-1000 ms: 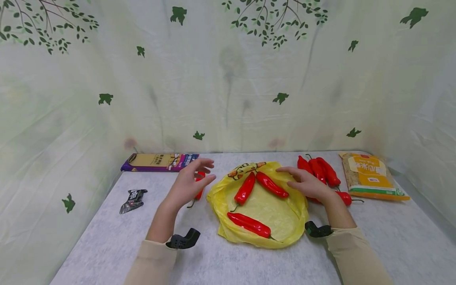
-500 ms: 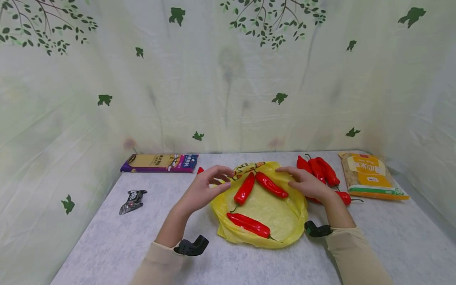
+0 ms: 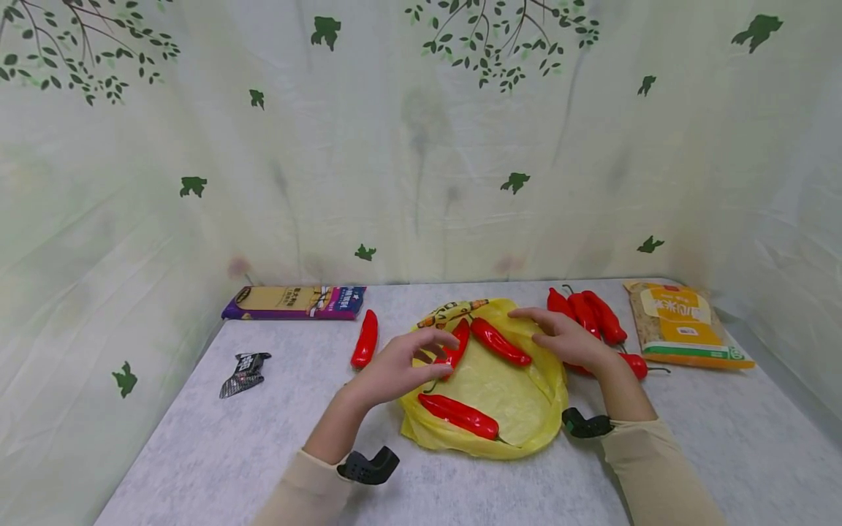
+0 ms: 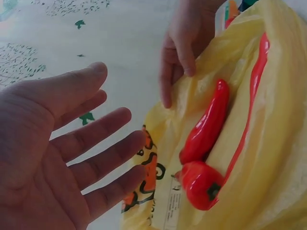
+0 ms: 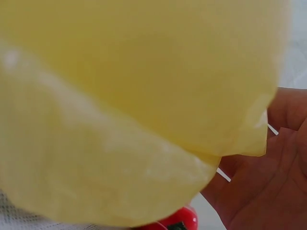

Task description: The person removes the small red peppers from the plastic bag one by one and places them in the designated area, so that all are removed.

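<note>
A yellow plastic bag [image 3: 421,427] lies spread on the table with red peppers inside: one long pepper [image 3: 460,415] near the front, another pepper [image 3: 505,342] toward the back right, and one partly behind my left hand [image 3: 404,365]. That hand hovers over the bag's left side with fingers spread and loosely bent, holding nothing. At the bag's right rim my right hand [image 3: 569,336] stays with fairly straight fingers against the plastic. In the right wrist view the yellow sheet hides its fingertips, while its palm [image 5: 273,187] shows.
A single red pepper [image 3: 365,340] lies left of the bag. Several red peppers [image 3: 595,318] are grouped behind my right hand, near a grain packet [image 3: 684,329]. A long purple-and-beige packet [image 3: 296,302] and a small black wrapper [image 3: 245,374] lie at left.
My left hand has moved right and toward me, from over the lone pepper at left to over the bag, uncovering that pepper. My right hand has stayed at the bag's rim.
</note>
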The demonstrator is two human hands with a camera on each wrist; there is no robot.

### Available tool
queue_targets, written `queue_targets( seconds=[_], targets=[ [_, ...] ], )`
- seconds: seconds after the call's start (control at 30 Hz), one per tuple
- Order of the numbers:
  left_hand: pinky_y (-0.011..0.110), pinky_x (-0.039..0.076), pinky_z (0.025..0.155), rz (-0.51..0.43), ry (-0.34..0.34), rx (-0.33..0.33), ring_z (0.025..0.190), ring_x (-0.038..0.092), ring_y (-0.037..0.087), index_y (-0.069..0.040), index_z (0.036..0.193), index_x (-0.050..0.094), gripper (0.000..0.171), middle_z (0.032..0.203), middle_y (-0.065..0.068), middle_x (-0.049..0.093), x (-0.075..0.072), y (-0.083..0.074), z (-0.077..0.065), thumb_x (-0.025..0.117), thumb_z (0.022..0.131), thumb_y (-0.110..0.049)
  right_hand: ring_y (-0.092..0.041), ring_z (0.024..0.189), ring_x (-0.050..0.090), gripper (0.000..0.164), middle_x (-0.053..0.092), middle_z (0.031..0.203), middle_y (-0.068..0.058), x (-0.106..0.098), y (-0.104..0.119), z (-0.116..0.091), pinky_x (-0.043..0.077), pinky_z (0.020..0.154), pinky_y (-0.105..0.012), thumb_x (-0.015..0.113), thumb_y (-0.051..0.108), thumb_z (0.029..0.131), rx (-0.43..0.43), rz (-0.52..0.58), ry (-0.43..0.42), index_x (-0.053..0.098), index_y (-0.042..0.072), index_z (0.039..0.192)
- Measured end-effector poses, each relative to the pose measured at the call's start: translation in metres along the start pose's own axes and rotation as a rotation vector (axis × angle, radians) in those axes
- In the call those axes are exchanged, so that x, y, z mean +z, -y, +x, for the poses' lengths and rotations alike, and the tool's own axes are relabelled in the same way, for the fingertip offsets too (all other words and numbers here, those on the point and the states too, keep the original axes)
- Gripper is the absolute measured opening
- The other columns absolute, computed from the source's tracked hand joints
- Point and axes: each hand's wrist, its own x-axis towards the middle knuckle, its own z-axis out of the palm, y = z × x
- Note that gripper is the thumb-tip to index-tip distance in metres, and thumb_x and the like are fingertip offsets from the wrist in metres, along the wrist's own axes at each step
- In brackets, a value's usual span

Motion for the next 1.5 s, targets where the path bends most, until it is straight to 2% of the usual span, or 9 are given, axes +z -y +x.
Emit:
queue_targets(
  seconds=[0.07,0.27,0.4,0.57,0.7,0.97,1.23,1.5],
  targets=[
    [0.048,0.052,0.101,0.009,0.032,0.0,0.116,0.062,0.028,-0.018,0.131,0.061,0.04,0.131,0.008,0.065,0.004,-0.001,0.001,0.071,0.093,-0.023,-0.037,0.144,0.038,0.051,0.044,0.155,-0.011,0.0,0.0,0.0,0.042,0.111,-0.058,0.057,0.009,0.096,-0.003,0.0,-0.004,0.052,0.027,0.144],
    [0.041,0.055,0.099,0.023,0.126,-0.008,0.118,0.062,0.026,-0.019,0.132,0.061,0.041,0.132,0.001,0.065,0.014,0.0,0.003,0.071,0.093,-0.027,-0.037,0.14,0.043,0.051,0.046,0.154,-0.012,0.0,0.002,-0.001,0.047,0.108,-0.055,0.058,0.01,0.096,-0.018,-0.029,-0.012,0.051,0.027,0.144],
    [0.042,0.054,0.101,0.019,0.173,-0.019,0.119,0.062,0.027,-0.019,0.132,0.062,0.041,0.134,0.005,0.064,0.021,0.002,0.005,0.071,0.093,-0.026,-0.036,0.139,0.044,0.051,0.047,0.153,-0.012,-0.001,0.002,-0.001,0.047,0.108,-0.054,0.058,0.01,0.096,-0.018,-0.035,-0.016,0.051,0.027,0.144],
    [0.035,0.054,0.1,0.03,0.219,-0.05,0.12,0.062,0.027,-0.016,0.134,0.061,0.042,0.134,0.006,0.064,0.028,0.005,0.007,0.07,0.094,-0.023,-0.035,0.14,0.044,0.053,0.047,0.153,-0.01,0.0,0.004,-0.001,0.047,0.108,-0.054,0.059,0.01,0.095,-0.003,-0.033,-0.018,0.051,0.028,0.144],
    [0.031,0.055,0.098,0.067,0.249,-0.06,0.12,0.062,0.024,-0.013,0.135,0.06,0.043,0.134,0.005,0.064,0.032,0.007,0.007,0.069,0.094,-0.023,-0.036,0.14,0.044,0.053,0.047,0.153,-0.011,0.0,0.005,-0.001,0.048,0.108,-0.054,0.059,0.01,0.095,0.002,-0.038,-0.016,0.051,0.028,0.144],
    [0.02,0.052,0.093,0.12,0.312,-0.122,0.114,0.063,0.012,-0.019,0.135,0.061,0.045,0.128,-0.002,0.067,0.037,0.012,0.008,0.071,0.092,-0.028,-0.037,0.14,0.044,0.052,0.048,0.153,-0.012,0.0,0.004,-0.001,0.047,0.108,-0.055,0.058,0.009,0.096,-0.015,-0.045,-0.011,0.051,0.026,0.144],
    [0.018,0.05,0.094,0.19,0.365,-0.111,0.103,0.06,-0.002,-0.022,0.127,0.068,0.036,0.119,-0.011,0.069,0.04,0.017,0.008,0.072,0.092,-0.028,-0.037,0.14,0.044,0.051,0.047,0.153,-0.012,-0.001,0.004,-0.001,0.047,0.108,-0.055,0.058,0.009,0.096,-0.018,-0.042,-0.005,0.052,0.026,0.144],
    [0.017,0.051,0.089,0.21,0.372,-0.1,0.095,0.059,-0.002,-0.024,0.118,0.072,0.026,0.108,-0.014,0.071,0.041,0.016,0.008,0.072,0.092,-0.024,-0.037,0.142,0.042,0.05,0.048,0.153,-0.012,-0.001,0.005,-0.001,0.042,0.112,-0.058,0.056,0.006,0.097,-0.024,-0.036,-0.002,0.053,0.024,0.143]
  ],
)
